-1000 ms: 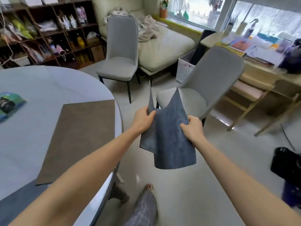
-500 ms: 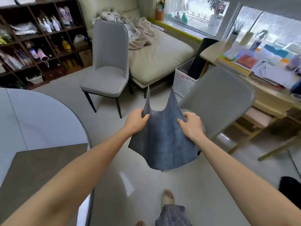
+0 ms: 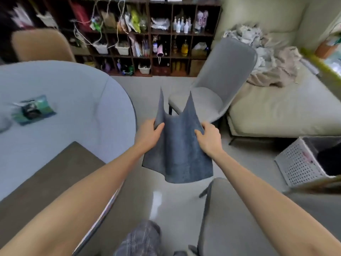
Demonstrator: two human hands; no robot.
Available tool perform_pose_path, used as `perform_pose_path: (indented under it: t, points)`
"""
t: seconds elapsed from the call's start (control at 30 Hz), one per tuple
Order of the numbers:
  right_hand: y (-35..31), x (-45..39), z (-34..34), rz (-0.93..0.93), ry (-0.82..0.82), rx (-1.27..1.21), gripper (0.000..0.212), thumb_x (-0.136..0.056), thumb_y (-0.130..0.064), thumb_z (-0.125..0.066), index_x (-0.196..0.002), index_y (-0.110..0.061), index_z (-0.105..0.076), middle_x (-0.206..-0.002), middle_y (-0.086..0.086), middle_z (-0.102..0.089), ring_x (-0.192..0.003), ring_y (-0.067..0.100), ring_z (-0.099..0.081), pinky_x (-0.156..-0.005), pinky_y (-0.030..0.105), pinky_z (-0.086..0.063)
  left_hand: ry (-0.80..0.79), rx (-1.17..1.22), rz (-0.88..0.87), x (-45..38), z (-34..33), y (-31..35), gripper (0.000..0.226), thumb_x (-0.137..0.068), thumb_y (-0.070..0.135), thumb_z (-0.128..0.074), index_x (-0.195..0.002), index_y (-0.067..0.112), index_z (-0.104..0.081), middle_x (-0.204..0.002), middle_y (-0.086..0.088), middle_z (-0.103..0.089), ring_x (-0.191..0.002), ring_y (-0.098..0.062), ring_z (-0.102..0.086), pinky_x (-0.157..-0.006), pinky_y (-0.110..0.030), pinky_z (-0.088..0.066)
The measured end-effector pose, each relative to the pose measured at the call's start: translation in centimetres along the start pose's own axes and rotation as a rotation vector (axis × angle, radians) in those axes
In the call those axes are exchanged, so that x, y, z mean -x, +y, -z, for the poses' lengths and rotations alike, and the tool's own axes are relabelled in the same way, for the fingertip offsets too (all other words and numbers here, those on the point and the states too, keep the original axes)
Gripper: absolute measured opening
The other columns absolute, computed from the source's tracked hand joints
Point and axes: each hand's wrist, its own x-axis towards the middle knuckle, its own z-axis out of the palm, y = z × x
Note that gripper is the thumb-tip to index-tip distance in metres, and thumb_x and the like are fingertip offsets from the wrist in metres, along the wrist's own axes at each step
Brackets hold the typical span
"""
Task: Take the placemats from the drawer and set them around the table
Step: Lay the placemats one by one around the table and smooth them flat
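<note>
Currently left hand [image 3: 149, 133] and right hand [image 3: 208, 138] both grip the blue placemat [image 3: 180, 148], sagging between them. Bare table [image 3: 83, 100] lies to the left, nearer the left hand; mat's long axis runs away from the body.

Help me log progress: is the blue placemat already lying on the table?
No, the blue placemat hangs in the air beside the table, held by the left hand and right hand.

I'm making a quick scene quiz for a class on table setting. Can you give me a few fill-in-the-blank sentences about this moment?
1. The blue-grey placemat is held by ____ hands, the left hand and the right hand.
2. The placemat lying on the round table is ____ in colour.
3. The held placemat hangs over the ____, not the table.
4. The grey chair ahead stands beside a ____.

Missing words: both; brown; floor; sofa
</note>
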Motion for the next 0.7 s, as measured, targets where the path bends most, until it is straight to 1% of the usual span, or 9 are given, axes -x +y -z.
perform_pose_path:
  t: [0.07, 0.13, 0.23, 0.33, 0.4, 0.47, 0.57, 0.63, 0.7]
  points:
    - [-2.1, -3.9, -2.2, 0.097, -0.044, -0.002, 0.018, -0.09, -0.019, -0.052, -0.098, -0.004, -0.059, -0.096, 0.012, -0.067, -0.09, 0.033, -0.06, -0.066, 0.031, -0.036, 0.128, 0.012, 0.062, -2.3, 1.8, -1.9, 0.029, -0.096, 0.033, -0.048, -0.079, 0.011, -0.054, -0.079, -0.004, -0.062, -0.077, -0.027, -0.059, -0.067, -0.036, -0.046]
    - [-4.9, -7.6, -4.6, 0.183, -0.099, -0.01, 0.017, -0.091, -0.019, -0.051, -0.097, -0.004, -0.058, -0.095, 0.012, -0.066, -0.089, 0.032, -0.059, -0.067, 0.032, -0.038, 0.24, 0.073, 0.108, -4.7, 3.5, -4.0, 0.028, -0.096, 0.032, -0.048, -0.078, 0.011, -0.055, -0.077, -0.003, -0.063, -0.074, -0.025, -0.059, -0.067, -0.038, -0.048]
    - [-9.3, -12.5, -8.4, 0.29, -0.174, 0.018, 0.015, -0.09, -0.018, -0.051, -0.096, -0.007, -0.058, -0.096, 0.014, -0.066, -0.092, 0.036, -0.059, -0.073, 0.039, -0.046, 0.368, 0.132, 0.176, -8.2, 6.2, -7.0, 0.028, -0.095, 0.029, -0.05, -0.07, 0.017, -0.049, -0.066, 0.005, -0.055, -0.067, -0.02, -0.052, -0.06, -0.032, -0.042]
    - [-13.7, -16.2, -11.7, 0.399, -0.294, 0.107, 0.014, -0.09, -0.014, -0.05, -0.099, -0.006, -0.058, -0.099, 0.016, -0.065, -0.094, 0.038, -0.057, -0.067, 0.035, -0.038, 0.453, 0.184, 0.27, -11.9, 8.7, -10.0, 0.031, -0.095, 0.026, -0.051, -0.065, 0.025, -0.045, -0.062, 0.011, -0.049, -0.062, -0.014, -0.047, -0.06, -0.029, -0.037]
    - [-16.4, -18.3, -13.9, 0.478, -0.359, 0.143, 0.013, -0.09, -0.012, -0.049, -0.097, -0.005, -0.056, -0.097, 0.017, -0.065, -0.091, 0.038, -0.057, -0.065, 0.033, -0.033, 0.492, 0.201, 0.321, -13.7, 10.0, -11.7, 0.028, -0.095, 0.026, -0.052, -0.069, 0.017, -0.049, -0.063, 0.008, -0.051, -0.062, -0.014, -0.048, -0.059, -0.029, -0.038]
    - [-18.9, -20.5, -16.1, 0.541, -0.404, 0.157, 0.01, -0.089, -0.011, -0.048, -0.093, -0.003, -0.053, -0.091, 0.018, -0.063, -0.085, 0.039, -0.056, -0.063, 0.034, -0.033, 0.55, 0.245, 0.376, -15.2, 11.1, -13.2, 0.028, -0.095, 0.024, -0.053, -0.071, 0.011, -0.051, -0.066, 0.001, -0.055, -0.063, -0.014, -0.048, -0.058, -0.029, -0.038]
    - [-21.7, -23.2, -19.4, 0.636, -0.498, 0.172, 0.008, -0.089, -0.011, -0.048, -0.084, -0.005, -0.047, -0.082, 0.016, -0.06, -0.077, 0.038, -0.055, -0.058, 0.035, -0.035, 0.665, 0.357, 0.48, -16.2, 12.7, -15.4, 0.028, -0.095, 0.022, -0.054, -0.084, -0.003, -0.059, -0.08, -0.015, -0.065, -0.072, -0.02, -0.055, -0.063, -0.03, -0.043]
    - [-23.7, -25.3, -21.5, 0.724, -0.564, 0.196, 0.009, -0.088, -0.013, -0.048, -0.081, -0.009, -0.045, -0.081, 0.014, -0.061, -0.076, 0.037, -0.056, -0.059, 0.037, -0.04, 0.739, 0.413, 0.554, -16.8, 13.7, -17.0, 0.028, -0.095, 0.022, -0.053, -0.086, -0.004, -0.06, -0.084, -0.016, -0.066, -0.075, -0.022, -0.058, -0.063, -0.028, -0.044]
    - [-25.7, -27.4, -23.7, 0.833, -0.623, 0.235, 0.01, -0.09, -0.015, -0.049, -0.083, -0.009, -0.047, -0.084, 0.013, -0.063, -0.076, 0.035, -0.055, -0.06, 0.036, -0.041, 0.837, 0.459, 0.635, -17.1, 14.3, -18.5, 0.028, -0.095, 0.023, -0.053, -0.086, -0.003, -0.059, -0.086, -0.017, -0.067, -0.078, -0.025, -0.06, -0.066, -0.033, -0.047]
